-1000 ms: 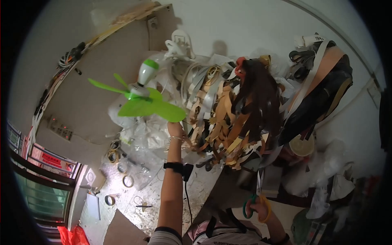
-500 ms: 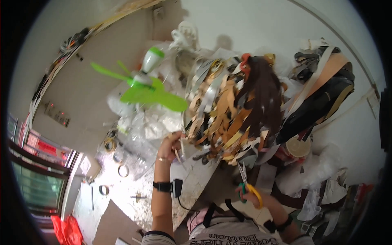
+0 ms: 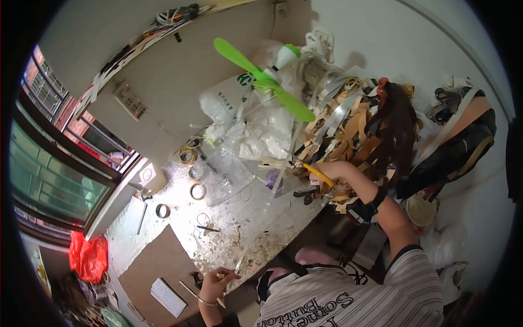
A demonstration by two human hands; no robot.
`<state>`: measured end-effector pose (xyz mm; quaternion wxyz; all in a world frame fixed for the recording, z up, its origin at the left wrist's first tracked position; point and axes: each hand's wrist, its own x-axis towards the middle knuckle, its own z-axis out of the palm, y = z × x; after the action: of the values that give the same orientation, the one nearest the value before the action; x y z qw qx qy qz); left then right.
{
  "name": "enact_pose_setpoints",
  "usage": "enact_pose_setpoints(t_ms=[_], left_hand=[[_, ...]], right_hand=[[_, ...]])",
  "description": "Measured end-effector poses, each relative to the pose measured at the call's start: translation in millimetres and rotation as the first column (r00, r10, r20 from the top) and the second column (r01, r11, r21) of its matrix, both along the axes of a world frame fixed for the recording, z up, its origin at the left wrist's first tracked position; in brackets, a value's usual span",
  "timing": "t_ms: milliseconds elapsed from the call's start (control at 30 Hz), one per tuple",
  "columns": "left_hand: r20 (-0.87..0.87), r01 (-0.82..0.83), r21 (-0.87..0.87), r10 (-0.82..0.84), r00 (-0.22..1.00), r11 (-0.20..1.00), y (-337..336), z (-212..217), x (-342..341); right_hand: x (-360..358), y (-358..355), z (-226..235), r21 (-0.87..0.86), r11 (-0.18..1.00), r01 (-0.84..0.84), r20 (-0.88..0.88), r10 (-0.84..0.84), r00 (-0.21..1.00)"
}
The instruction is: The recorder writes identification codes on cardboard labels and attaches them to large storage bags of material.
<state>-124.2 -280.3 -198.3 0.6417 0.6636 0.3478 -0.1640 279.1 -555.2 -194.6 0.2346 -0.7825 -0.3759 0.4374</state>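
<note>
While my right hand (image 3: pixel 334 170) grips the yellow-handled scissors (image 3: pixel 320 175) at the left front edge of the strap pile (image 3: pixel 348 139), my left hand (image 3: pixel 214 286) is near the workbench's (image 3: pixel 289 224) front edge, beside a brown board (image 3: pixel 158 256). Left fingertips bunched; can't tell from my end whether they pinch anything. Blades hard to make out.

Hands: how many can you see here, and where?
2: the left hand low in the picture, near the cardboard; the right hand higher up, holding yellow-handled scissors by the heaped strips. No others show.
</note>
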Motion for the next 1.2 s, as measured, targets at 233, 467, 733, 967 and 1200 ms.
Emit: enact_pose_setpoints(t_ms=[233, 467, 733, 967, 1200], left_hand=[[-0.053, 0.087, -0.031, -0.088, 0.995, 0.996, 4.2, -8.9, 4.8], [0.044, 0.06, 0.57, -0.103, 0.994, 0.82, 34.7, -26.7, 55.3], [0.13, 0.01, 0.807, -0.194, 0.972, 0.591, 33.3, -24.0, 188.1], [0.083, 0.046, 0.841, -0.212, 0.974, 0.54, 32.6, -53.3, 174.8], [0.051, -0.027, 0.333, 0.011, 0.999, 0.943, 16.3, -53.8, 147.1]], right_hand=[[-6.5, -5.4, -0.1, 0.059, 0.959, 0.276, 0.209, -0.282, 0.936], [-83.3, -64.5, -21.2, -0.004, 0.857, 0.515, -0.075, -0.514, 0.855], [-194.1, -144.0, -98.6, -0.163, 0.753, 0.637, 0.066, -0.636, 0.769], [-196.0, -114.8, -104.2, -0.339, 0.819, 0.463, 0.245, -0.399, 0.884], [-188.8, -98.2, -108.1, -0.114, 0.835, 0.538, 0.324, -0.48, 0.815]])
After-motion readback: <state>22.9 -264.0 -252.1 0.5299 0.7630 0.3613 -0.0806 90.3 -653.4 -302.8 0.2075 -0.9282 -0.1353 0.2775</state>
